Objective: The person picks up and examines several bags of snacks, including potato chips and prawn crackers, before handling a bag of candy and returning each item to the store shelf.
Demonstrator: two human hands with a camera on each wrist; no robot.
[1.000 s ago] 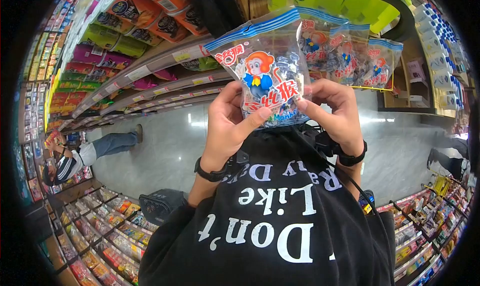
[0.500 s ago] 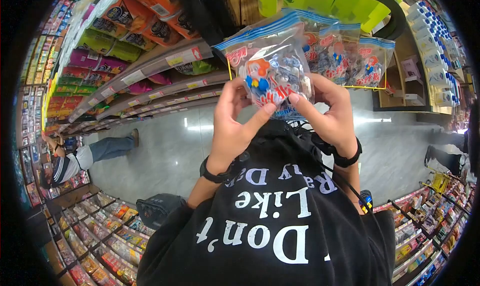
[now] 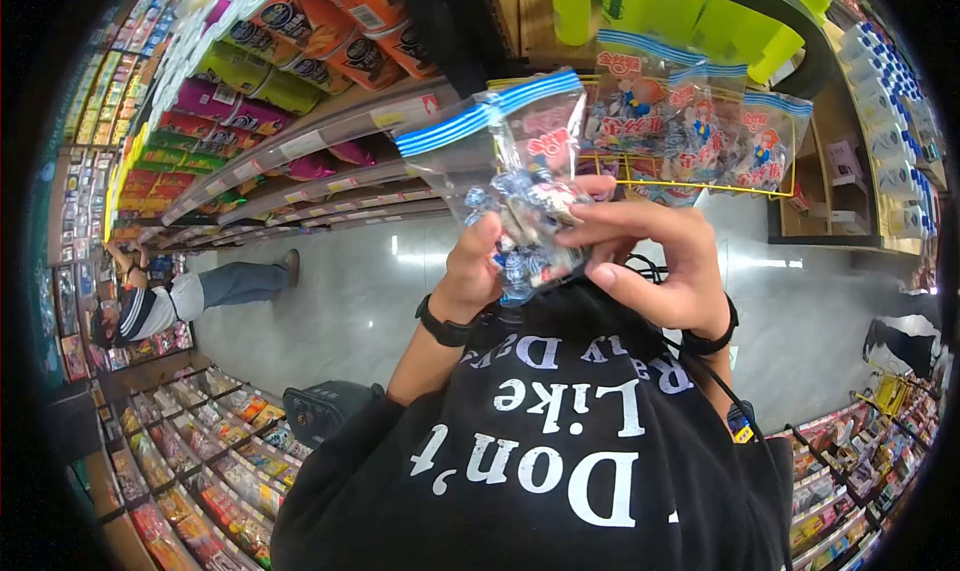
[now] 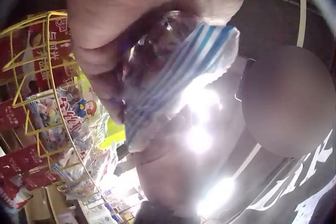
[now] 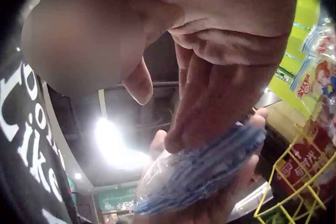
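Observation:
A clear candy bag (image 3: 530, 211) with a blue-striped top edge and blue-and-white wrapped pieces is tilted in front of the chest. My left hand (image 3: 472, 271) grips its lower left side, the thumb against the plastic. On the other side, my right hand (image 3: 660, 261) touches the bag with extended fingers, its thumb apart from it. The left wrist view shows the striped edge of the bag (image 4: 184, 71) below my left hand (image 4: 152, 8). Fingers of my right hand (image 5: 226, 61) rest on the bag (image 5: 205, 169) in the right wrist view.
Similar bags (image 3: 690, 121) stand in a yellow wire rack (image 3: 700, 187) just beyond. Snack shelves (image 3: 300, 146) run along the left, and a black basket (image 3: 330, 411) is at lower left. A person (image 3: 165, 306) stands at far left.
The bag has turned from its printed front and lies more crumpled, slightly lower. My right thumb has come off the bag and its fingers have straightened; my left hand has shifted along the edge.

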